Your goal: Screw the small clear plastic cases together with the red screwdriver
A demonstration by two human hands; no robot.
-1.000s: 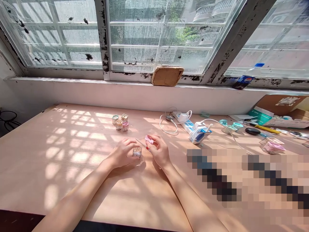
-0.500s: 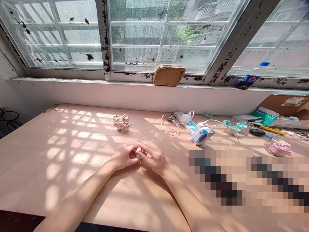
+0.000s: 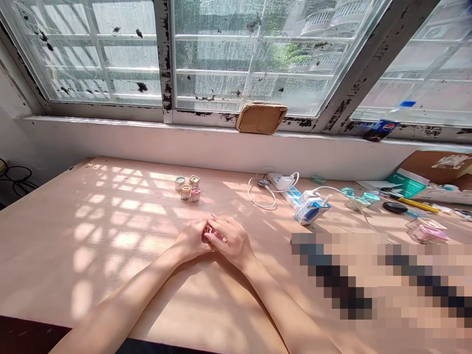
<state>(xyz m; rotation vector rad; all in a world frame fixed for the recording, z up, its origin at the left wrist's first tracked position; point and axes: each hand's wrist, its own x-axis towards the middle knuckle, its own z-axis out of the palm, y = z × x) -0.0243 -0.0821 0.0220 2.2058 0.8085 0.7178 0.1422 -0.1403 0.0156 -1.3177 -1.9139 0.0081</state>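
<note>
My left hand (image 3: pixel 192 240) and my right hand (image 3: pixel 233 242) meet over the table, fingers curled together around a small pink box (image 3: pixel 219 234). Only a bit of its pink surface shows between the fingers; the rest is hidden. My right hand lies partly over the fingertips of the left. Beyond my hands stands a tight cluster of small hexagonal boxes with clear sides: a green-topped one (image 3: pixel 179 181), a cream one (image 3: pixel 194 180), an orange-topped one (image 3: pixel 185 190) and a pink-topped one (image 3: pixel 195 192).
Right of my hands are a power strip (image 3: pixel 291 195) with white cables and a blue-white carton (image 3: pixel 311 211). Farther right lie teal pieces (image 3: pixel 369 197), a black mouse (image 3: pixel 394 207), a yellow pen (image 3: pixel 418 204) and pink clear pieces (image 3: pixel 430 233). A cola bottle (image 3: pixel 385 127) leans on the sill.
My right hand's fingers have closed farther over the pink box, and less of it shows. Both hands are drawn closer together; the view has shifted slightly.
</note>
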